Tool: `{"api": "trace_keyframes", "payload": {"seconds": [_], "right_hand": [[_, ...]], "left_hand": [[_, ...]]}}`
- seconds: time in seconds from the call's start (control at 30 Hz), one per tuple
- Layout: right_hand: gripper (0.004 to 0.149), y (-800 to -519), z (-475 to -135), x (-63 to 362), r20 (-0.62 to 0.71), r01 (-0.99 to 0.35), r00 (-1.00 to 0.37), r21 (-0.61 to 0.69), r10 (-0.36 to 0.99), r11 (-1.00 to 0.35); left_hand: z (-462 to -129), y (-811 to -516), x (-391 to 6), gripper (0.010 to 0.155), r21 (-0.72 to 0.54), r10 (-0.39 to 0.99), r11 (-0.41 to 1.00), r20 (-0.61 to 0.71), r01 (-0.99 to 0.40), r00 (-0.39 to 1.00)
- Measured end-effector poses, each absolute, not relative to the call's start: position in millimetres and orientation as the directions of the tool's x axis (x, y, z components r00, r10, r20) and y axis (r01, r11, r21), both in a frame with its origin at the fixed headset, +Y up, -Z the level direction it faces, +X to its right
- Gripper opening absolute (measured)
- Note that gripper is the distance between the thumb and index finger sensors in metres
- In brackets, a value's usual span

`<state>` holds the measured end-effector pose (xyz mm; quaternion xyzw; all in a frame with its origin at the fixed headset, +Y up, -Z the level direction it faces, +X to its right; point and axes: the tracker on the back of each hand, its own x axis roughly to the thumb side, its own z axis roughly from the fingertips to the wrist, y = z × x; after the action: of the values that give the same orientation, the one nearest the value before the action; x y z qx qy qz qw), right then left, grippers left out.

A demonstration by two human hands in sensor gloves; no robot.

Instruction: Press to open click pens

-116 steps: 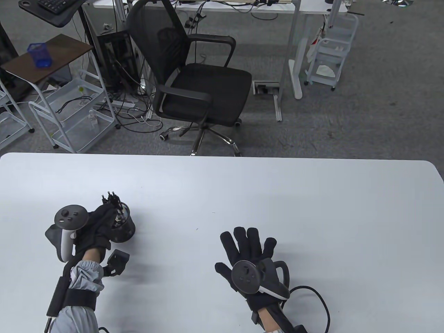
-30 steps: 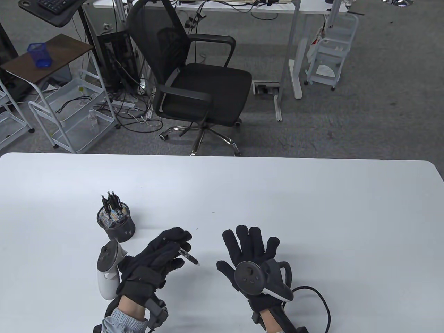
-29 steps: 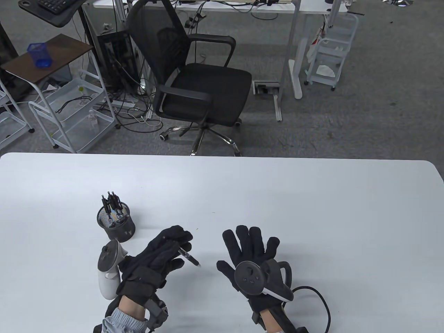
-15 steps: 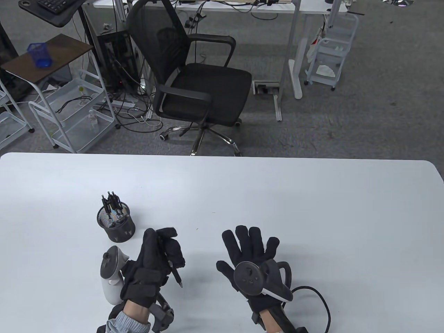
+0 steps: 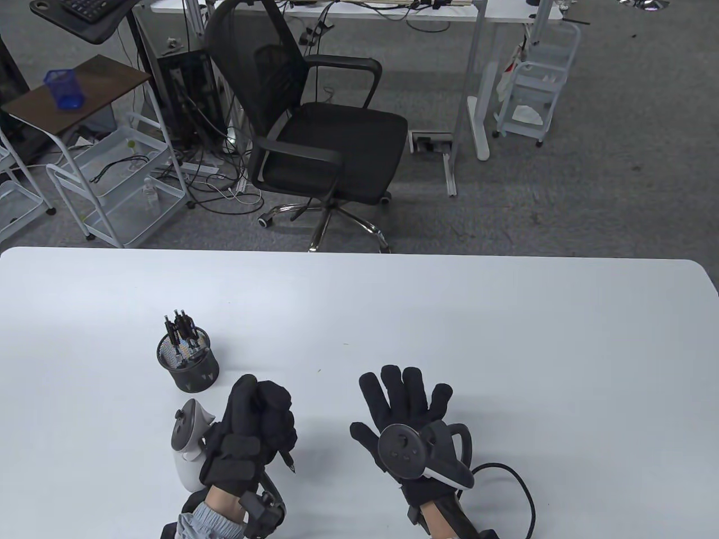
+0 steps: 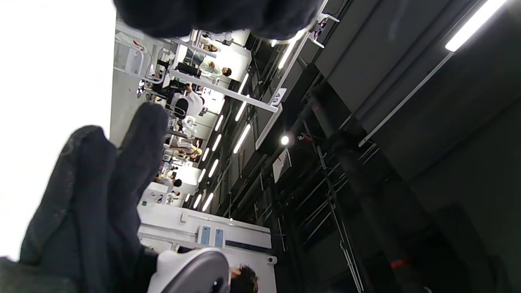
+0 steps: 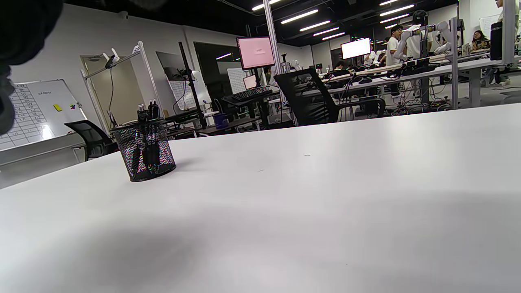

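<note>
The left hand (image 5: 255,429) is clenching one click pen (image 5: 287,459), its tip poking out beneath the fist, while the right hand (image 5: 407,418) is resting flat on the desk (image 5: 449,325). More pens are waiting in the mesh cup (image 5: 188,365) just beyond the fist, so most of the job looks undone.

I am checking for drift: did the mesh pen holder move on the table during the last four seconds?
No. The mesh pen holder keeps its place relative to the table's far edge; only the left hand left it.

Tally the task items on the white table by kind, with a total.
Mesh pen holder: 1
Pen gripped in the left hand, tip showing below the fist: 1
Pens standing in the holder: several, exact count unclear
Total: 2 countable items, plus the holder's pens.
</note>
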<state>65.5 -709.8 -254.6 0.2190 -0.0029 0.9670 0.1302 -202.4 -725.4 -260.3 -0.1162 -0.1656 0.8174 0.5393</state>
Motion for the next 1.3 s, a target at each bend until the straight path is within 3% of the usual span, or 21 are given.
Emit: {"api": "trace_keyframes", "payload": {"seconds": [0.93,1.3], "right_hand": [[0.073,-708.3,-253.7,63.4,0.426,-0.246,-0.872,0.047,0.242,-0.968],[0.073,-707.5,-253.3,62.7,0.428,-0.246,-0.871,0.048,0.242,-0.968]], "left_hand": [[-259.1,-726.1,-202.8,0.061,-0.388,0.921,-0.366,-0.02,-0.846,-0.389],[-262.6,-726.2,-197.6,0.065,-0.413,0.942,-0.306,0.001,-0.858,-0.337]]}}
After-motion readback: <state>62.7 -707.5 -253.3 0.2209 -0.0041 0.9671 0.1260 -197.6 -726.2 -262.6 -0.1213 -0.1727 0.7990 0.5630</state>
